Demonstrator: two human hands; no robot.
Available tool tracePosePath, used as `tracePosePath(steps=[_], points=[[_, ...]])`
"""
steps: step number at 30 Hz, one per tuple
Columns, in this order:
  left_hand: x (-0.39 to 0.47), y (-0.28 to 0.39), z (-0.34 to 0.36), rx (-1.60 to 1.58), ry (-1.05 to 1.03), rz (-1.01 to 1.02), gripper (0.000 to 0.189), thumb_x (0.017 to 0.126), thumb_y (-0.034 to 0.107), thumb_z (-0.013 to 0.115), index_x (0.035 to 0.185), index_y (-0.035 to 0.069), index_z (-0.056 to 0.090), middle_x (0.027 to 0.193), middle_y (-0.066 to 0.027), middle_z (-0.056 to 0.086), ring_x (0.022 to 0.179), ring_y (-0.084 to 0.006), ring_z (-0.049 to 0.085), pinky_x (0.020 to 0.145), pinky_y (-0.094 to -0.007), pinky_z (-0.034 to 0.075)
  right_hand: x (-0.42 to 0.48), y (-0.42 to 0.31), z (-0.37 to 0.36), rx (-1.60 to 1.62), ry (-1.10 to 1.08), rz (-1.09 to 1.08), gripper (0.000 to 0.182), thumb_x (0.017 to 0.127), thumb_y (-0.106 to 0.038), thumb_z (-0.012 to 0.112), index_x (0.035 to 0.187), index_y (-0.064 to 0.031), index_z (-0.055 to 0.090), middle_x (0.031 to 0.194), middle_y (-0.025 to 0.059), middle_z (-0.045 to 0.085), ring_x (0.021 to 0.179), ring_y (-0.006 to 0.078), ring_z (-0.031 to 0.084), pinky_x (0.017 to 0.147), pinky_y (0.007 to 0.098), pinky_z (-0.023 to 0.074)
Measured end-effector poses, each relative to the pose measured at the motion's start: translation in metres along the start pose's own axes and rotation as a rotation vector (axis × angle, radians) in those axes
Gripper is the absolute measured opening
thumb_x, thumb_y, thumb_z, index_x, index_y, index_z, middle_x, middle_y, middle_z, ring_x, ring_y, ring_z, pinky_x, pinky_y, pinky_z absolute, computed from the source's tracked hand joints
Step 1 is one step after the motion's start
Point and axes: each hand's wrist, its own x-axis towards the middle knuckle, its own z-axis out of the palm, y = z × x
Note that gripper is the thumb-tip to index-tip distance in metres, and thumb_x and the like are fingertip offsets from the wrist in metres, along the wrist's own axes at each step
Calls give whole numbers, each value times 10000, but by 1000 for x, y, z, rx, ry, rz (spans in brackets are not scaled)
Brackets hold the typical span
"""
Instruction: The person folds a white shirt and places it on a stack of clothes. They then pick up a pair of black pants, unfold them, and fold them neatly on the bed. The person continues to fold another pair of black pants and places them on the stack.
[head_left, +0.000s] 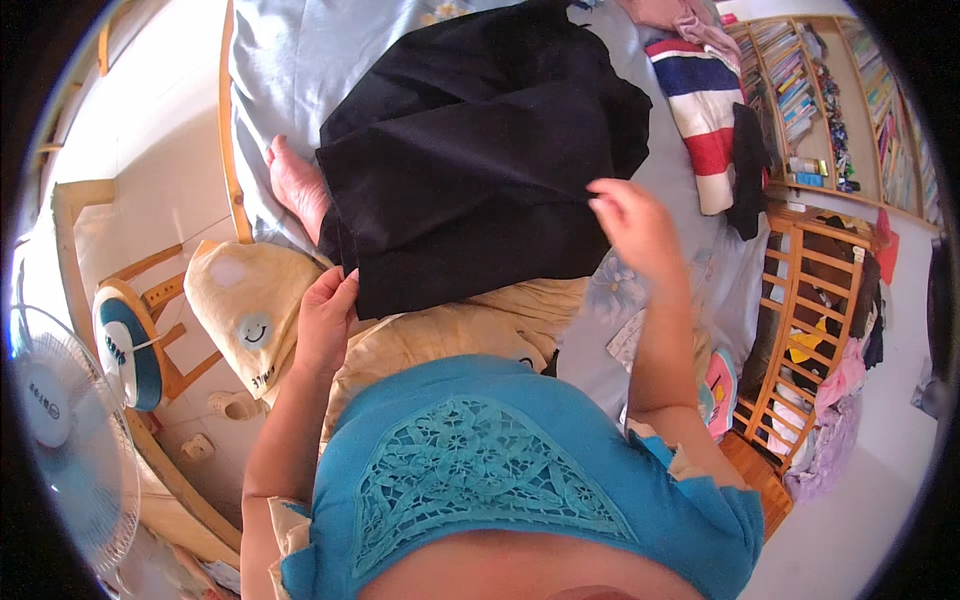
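A large piece of black fabric (480, 172), possibly a garment, lies spread with creases over my lap and the bed. My left hand (328, 315) pinches its near left corner between thumb and fingers. At the fabric's right edge is my right hand (630, 221), slightly blurred, with its fingers curled near the cloth; whether it grips any of it is unclear. Beneath the near edge shows yellow cloth (442, 330) printed with smiling faces. My bare foot (295, 184) sticks out to the left of the black fabric.
A light blue floral bedsheet (285, 67) covers the bed. Striped folded cloth (694, 112) lies on the right, near a bookshelf (795, 97) and a slatted wooden rack (810, 300) hung with clothes. On the left stand an electric fan (67, 435) and a wooden chair (169, 315).
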Motion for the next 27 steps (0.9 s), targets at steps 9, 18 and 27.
tracePosePath(steps=[9, 18, 27], points=[[-12, -19, -1, 155, 17, 74, 87, 877, 92, 559, 792, 77, 567, 715, 94, 461, 642, -11, 380, 566, -185, 304, 28, -178, 89, -27, -186, -433, 473, 732, -492, 638, 873, -50, 547, 772, 126, 597, 701, 302, 615, 574, 399, 500], [-10, -21, 6, 345, -30, 185, 205, 841, 128, 622, 694, 53, 501, 701, 54, 423, 639, -38, 383, 562, -196, 326, 19, -148, 96, 48, -278, -329, 151, 709, -155, 590, 695, -15, 535, 670, 192, 607, 644, 373, 605, 572, 444, 484], [-5, -15, 10, 80, -61, -78, 124, 878, 157, 549, 909, 42, 584, 897, -8, 578, 832, -101, 554, 755, -264, 492, -3, -104, 59, 1479, -274, 340, 333, 806, -10, 451, 1123, -20, 551, 1022, 62, 616, 888, 158, 602, 747, 283, 502]])
